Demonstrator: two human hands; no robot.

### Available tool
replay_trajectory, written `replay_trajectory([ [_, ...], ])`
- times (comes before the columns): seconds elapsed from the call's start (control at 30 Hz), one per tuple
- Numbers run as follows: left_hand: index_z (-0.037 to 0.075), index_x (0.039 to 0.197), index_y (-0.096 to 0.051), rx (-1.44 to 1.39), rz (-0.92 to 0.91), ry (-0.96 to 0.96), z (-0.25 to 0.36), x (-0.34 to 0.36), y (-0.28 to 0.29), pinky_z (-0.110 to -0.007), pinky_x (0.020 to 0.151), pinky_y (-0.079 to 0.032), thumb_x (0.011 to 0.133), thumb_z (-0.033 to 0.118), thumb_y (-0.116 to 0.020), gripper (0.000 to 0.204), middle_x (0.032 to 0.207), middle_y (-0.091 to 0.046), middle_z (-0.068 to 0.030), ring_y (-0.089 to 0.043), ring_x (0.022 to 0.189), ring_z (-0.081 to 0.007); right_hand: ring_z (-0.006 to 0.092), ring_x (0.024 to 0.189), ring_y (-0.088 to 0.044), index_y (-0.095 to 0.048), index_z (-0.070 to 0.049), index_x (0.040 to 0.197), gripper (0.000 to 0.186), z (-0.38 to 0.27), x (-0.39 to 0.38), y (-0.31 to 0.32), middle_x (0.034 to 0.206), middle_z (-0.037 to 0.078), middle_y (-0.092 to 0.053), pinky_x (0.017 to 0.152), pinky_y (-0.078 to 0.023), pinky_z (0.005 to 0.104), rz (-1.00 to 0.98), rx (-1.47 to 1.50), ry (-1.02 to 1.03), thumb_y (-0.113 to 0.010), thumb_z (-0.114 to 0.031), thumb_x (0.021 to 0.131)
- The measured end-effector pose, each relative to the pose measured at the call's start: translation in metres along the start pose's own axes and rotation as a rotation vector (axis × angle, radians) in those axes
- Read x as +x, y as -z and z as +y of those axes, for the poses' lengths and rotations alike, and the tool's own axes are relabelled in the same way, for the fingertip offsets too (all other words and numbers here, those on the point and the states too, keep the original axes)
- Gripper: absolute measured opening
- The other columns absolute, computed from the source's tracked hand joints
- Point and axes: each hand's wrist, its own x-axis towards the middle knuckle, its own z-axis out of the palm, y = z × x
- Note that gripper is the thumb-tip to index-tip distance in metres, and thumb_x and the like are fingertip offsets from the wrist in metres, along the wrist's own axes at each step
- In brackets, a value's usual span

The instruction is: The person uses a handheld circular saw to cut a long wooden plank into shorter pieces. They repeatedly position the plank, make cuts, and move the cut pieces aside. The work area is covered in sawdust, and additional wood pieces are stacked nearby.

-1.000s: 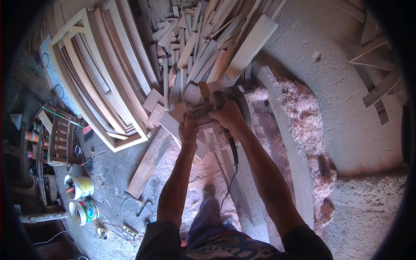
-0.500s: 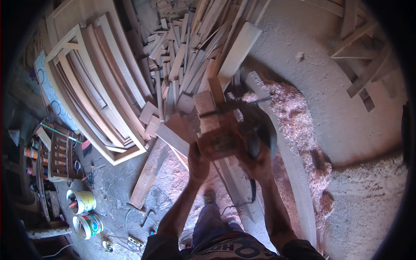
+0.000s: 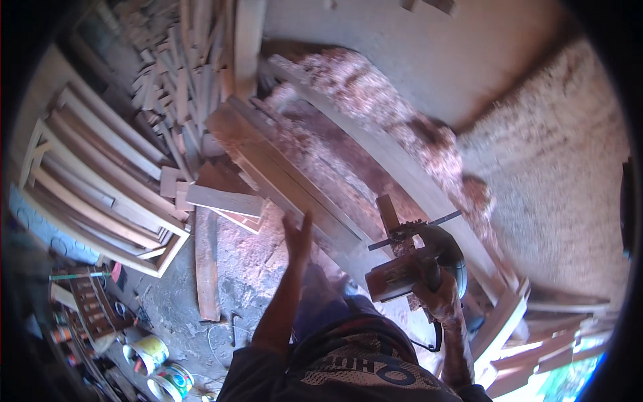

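My right hand (image 3: 440, 296) grips the rear handle of a handheld circular saw (image 3: 395, 276), which has a boxy reddish-brown motor, a rounded guard and a thin rod across its front. The saw is at my right side, beside a long pale board. My left hand (image 3: 298, 234) is open, with its fingers apart, at the near edge of a long brown plank (image 3: 288, 181). Whether the fingertips touch the plank, I cannot tell. The saw's blade is hidden.
Wooden frames (image 3: 110, 177) lean at the left, with an offcut pile (image 3: 177, 80) behind. A long pale board (image 3: 382, 151) lies beside wood shavings (image 3: 362, 84). Two buckets (image 3: 149, 354) stand at the lower left. Short boards (image 3: 224, 201) lie near my left hand.
My left hand has let go of the saw and is over by the plank. My right hand has carried the saw to my right side. The view has turned to the right.
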Motion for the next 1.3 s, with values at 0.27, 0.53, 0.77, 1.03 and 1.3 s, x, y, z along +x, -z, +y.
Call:
replay_trajectory([
  [0.27,-0.006,0.161,-0.003,0.066,0.054,0.079,0.004,0.022,-0.068,-0.046,0.119,-0.039,0.076,0.054,-0.089,0.135,0.159,-0.032,-0.0314,-0.043,0.143,-0.0434,0.0220,0.077,-0.068,-0.069,-0.002,0.116,0.043,0.096,-0.096,0.027,0.087,0.011,-0.070,0.072,-0.054,0.0389,0.064,-0.056,-0.242,-0.080,-0.023,0.081],
  [0.53,-0.013,0.156,-0.011,0.313,0.197,-0.030,-0.068,0.067,-0.034,-0.048,0.119,-0.037,0.072,0.044,-0.092,0.130,0.152,-0.038,-0.0346,-0.044,0.140,-0.0446,0.0210,0.108,-0.068,-0.064,-0.002,0.137,0.058,0.089,-0.114,0.000,0.119,0.015,-0.073,0.097,-0.051,0.0343,0.014,0.154,-0.224,-0.075,-0.008,0.080],
  [0.77,-0.005,0.117,-0.062,-0.246,-0.139,-0.172,-0.059,-0.015,0.087,-0.039,0.077,-0.055,0.096,0.032,-0.066,0.042,0.106,-0.068,-0.0143,-0.069,0.097,-0.0256,0.0225,0.124,-0.061,-0.055,0.003,0.145,0.068,0.113,-0.127,-0.027,0.136,0.014,-0.066,0.109,-0.043,0.0343,0.056,0.321,-0.237,-0.070,0.000,0.078],
  [1.03,-0.003,0.113,-0.069,-0.437,0.026,0.161,-0.034,-0.022,0.192,-0.035,0.076,-0.057,0.101,0.036,-0.059,0.043,0.101,-0.072,-0.0104,-0.070,0.089,-0.0197,0.0210,0.122,-0.062,-0.053,0.005,0.145,0.073,0.110,-0.134,-0.044,0.137,0.013,-0.065,0.106,-0.046,0.0342,0.132,0.438,-0.348,-0.072,0.000,0.074],
  [1.3,-0.006,0.138,-0.056,0.082,0.319,0.039,-0.071,0.190,0.306,-0.042,0.082,-0.055,0.089,0.039,-0.074,0.069,0.124,-0.066,-0.0184,-0.064,0.104,-0.0274,0.0182,0.101,-0.066,-0.058,-0.002,0.143,0.068,0.097,-0.127,-0.067,0.119,0.009,-0.070,0.090,-0.053,0.0336,0.153,0.397,-0.280,-0.075,-0.003,0.076],
])
